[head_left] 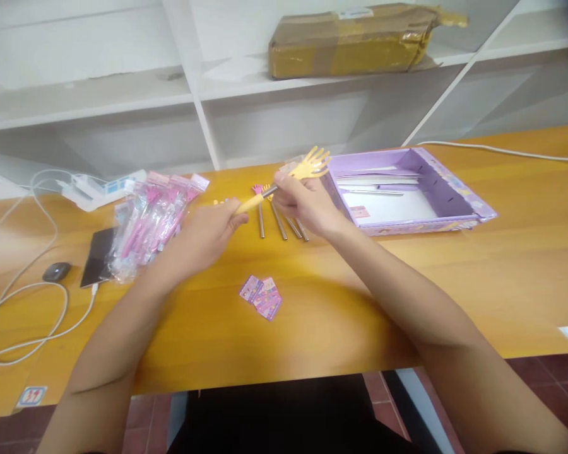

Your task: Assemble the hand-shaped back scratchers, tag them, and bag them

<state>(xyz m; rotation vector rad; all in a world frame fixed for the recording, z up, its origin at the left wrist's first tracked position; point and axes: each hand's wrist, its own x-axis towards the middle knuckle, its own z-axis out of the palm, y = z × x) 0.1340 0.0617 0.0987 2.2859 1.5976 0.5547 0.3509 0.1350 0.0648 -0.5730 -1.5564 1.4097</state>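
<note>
A yellow hand-shaped back scratcher (311, 165) with a metal rod and yellow handle is held between both hands above the table. My left hand (213, 230) is closed round its yellow handle. My right hand (303, 200) pinches the rod just below the yellow head. Beneath and beside my right hand lie several metal rods (278, 221), some topped with small pink or yellow hand shapes. Small purple and pink cards (264, 296) lie overlapping on the table nearer to me.
Plastic-wrapped pink scratchers (154, 217) are piled at the left, partly over a black phone (97, 258), near a mouse (57, 272) and cables. An open purple box (407, 224) is at the right. A taped carton (350, 50) sits on the shelf.
</note>
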